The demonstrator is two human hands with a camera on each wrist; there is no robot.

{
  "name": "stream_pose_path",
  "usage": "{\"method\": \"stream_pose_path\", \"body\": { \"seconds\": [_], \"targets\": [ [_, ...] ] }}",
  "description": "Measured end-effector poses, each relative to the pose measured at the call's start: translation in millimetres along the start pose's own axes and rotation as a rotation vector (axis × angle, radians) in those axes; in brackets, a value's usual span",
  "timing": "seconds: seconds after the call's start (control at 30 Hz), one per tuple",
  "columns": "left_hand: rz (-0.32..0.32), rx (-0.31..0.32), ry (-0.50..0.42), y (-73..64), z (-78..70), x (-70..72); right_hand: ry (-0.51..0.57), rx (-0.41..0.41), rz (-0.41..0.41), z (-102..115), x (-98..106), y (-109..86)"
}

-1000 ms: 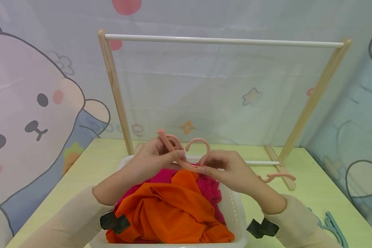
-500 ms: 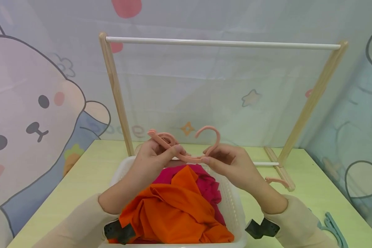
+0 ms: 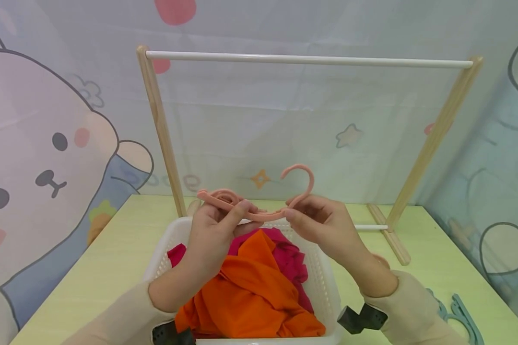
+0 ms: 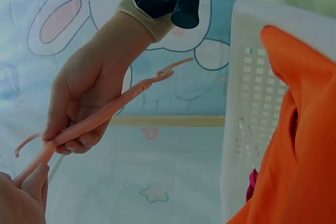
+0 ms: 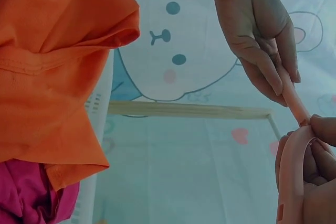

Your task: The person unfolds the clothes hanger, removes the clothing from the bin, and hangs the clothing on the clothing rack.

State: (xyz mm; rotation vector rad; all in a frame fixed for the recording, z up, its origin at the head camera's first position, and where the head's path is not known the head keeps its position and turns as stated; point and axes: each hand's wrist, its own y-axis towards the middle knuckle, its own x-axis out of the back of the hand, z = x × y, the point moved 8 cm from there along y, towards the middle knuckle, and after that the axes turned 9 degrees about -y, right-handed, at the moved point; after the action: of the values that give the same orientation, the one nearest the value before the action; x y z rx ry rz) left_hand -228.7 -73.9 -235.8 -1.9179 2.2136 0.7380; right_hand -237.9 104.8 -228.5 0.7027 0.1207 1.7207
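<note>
Both hands hold a pink folding clothes hanger (image 3: 263,217) above the basket. My left hand (image 3: 213,237) pinches its curled, folded end between thumb and fingers. At the base of the hook, the thumb and fingers of my right hand (image 3: 328,225) grip the hanger, with the hook rising open above them. Seen in the left wrist view, the right hand (image 4: 86,90) lies along one hanger arm. The right wrist view has the left hand (image 5: 257,35) on the far piece and the right hand (image 5: 320,203) close to the curved part.
Below the hands, a white basket (image 3: 334,287) holds orange cloth (image 3: 259,292) and magenta cloth (image 3: 291,256). Behind stands a wooden rack with a white rail (image 3: 306,59). A teal hanger (image 3: 464,316) lies at right; another pink piece (image 3: 381,260) peeks out behind the right forearm.
The hanger has turned flatter, its hook swinging up and to the right. The right hand has risen and shifted right; the left hand has dropped slightly, its fingers still on the folded end.
</note>
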Motion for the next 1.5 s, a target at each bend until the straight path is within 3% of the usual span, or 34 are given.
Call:
{"method": "stream_pose_path", "body": {
  "seconds": [0.23,0.5,0.67,0.83,1.2,1.5],
  "targets": [
    [-0.036,-0.059,-0.089,-2.3,1.9,-2.1,0.023,-0.004,-0.041,0,0,1.1],
    [-0.058,-0.103,-0.163,-3.9,4.0,-5.5,0.13,-0.023,-0.108,0,2,-1.0],
    [-0.071,-0.104,-0.224,-4.5,6.9,-7.9,0.21,-0.032,-0.146,-2,1,-1.4],
    [-0.079,-0.106,-0.245,-5.3,10.3,-9.3,0.223,-0.043,-0.177,-4,1,-1.4],
    [-0.054,-0.109,-0.267,-5.6,13.2,-10.7,0.159,-0.035,-0.168,-4,3,-2.7],
    [-0.014,-0.069,-0.285,-6.1,16.0,-10.6,0.198,-0.077,-0.117,-5,6,-2.8]
  ]
}}
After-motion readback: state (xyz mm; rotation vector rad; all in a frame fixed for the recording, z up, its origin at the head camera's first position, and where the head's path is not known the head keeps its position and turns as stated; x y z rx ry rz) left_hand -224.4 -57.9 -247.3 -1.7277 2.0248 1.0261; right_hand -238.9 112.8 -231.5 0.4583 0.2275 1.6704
